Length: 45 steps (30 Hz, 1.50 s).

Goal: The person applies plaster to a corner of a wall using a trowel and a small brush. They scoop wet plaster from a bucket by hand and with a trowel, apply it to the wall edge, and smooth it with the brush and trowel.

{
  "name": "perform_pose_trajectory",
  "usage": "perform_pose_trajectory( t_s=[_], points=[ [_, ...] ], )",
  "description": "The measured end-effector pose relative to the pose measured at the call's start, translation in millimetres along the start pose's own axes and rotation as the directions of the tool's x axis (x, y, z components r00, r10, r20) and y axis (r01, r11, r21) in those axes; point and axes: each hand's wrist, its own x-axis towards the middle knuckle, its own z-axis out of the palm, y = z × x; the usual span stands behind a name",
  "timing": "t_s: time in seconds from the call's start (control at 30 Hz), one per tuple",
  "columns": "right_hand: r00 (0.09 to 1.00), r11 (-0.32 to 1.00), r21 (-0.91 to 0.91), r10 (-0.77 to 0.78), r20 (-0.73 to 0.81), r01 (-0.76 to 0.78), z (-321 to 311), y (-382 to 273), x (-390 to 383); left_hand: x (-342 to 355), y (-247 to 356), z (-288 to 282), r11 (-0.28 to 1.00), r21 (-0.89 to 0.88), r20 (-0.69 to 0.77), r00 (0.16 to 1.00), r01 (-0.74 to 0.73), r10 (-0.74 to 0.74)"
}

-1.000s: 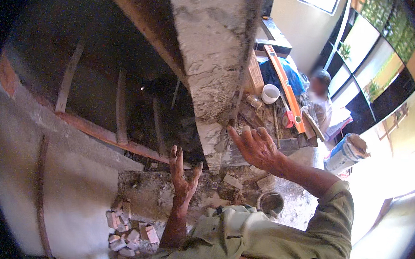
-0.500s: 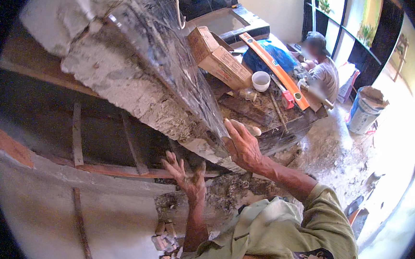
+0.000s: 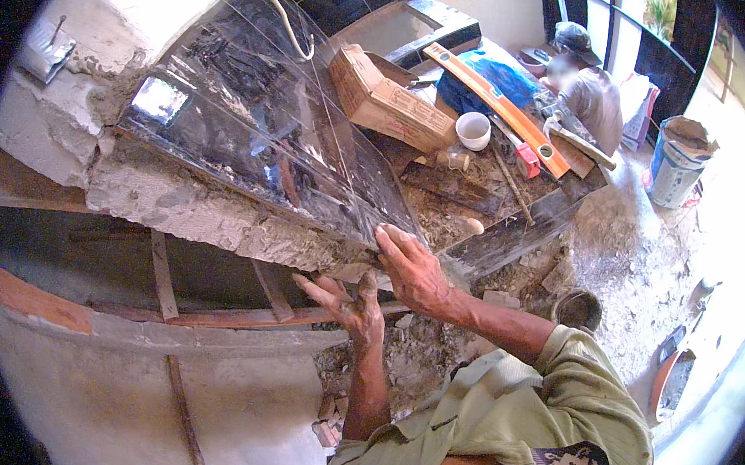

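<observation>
A dark tiled countertop (image 3: 250, 125), dusty and glossy, slants across the view, with rough broken concrete (image 3: 210, 208) along its near edge. My right hand (image 3: 415, 272) lies on the tile's near corner, fingers stretched out together and thumb hidden. Just left of it and lower, my left hand (image 3: 354, 311) is raised palm up beneath the concrete edge, its fingers apart. Nothing shows in it. Whether its fingertips touch the concrete, I cannot tell.
Beyond the counter, a cardboard box (image 3: 390, 100), white cup (image 3: 473, 131), orange spirit level (image 3: 506, 112) and hammer (image 3: 579, 143) lie on a dirty board. A person (image 3: 586, 88) crouches there. Rubble and a bucket (image 3: 576, 309) are at right; wooden battens (image 3: 164, 274) run underneath.
The view has shifted, showing more of the tile top. My left hand has come closer to my right hand, which stays at the counter corner.
</observation>
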Motion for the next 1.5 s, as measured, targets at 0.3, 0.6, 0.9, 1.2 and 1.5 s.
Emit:
perform_pose_trajectory(
  t_s=[0.3,0.6,0.9,1.2,1.5],
  points=[
    [1.000,1.000,-0.021,0.007,0.004,-0.007,-4.6,-2.7,5.4,-0.5,-9.5,-5.9,0.998,0.061,-0.004,1.000,-0.023,0.023],
    [0.992,0.985,-0.116,0.127,-0.017,-0.128,-37.6,6.7,-24.6,-35.7,-38.0,-50.7,0.976,0.215,0.086,0.995,0.023,-0.042],
    [0.962,0.950,0.215,0.181,0.206,-0.225,-27.6,-21.7,36.2,-93.0,-57.9,-84.9,0.906,0.373,0.241,0.922,0.201,-0.304],
    [0.962,0.908,0.318,0.244,0.125,-0.272,-19.7,-76.5,76.9,-125.3,-62.6,-108.6,0.866,0.397,0.214,0.887,0.304,-0.409],
    [0.983,0.949,0.297,0.144,-0.117,-0.104,-1.2,-60.3,66.1,-140.4,-61.2,-107.9,0.782,0.524,0.261,0.811,0.336,-0.524]
  ],
)
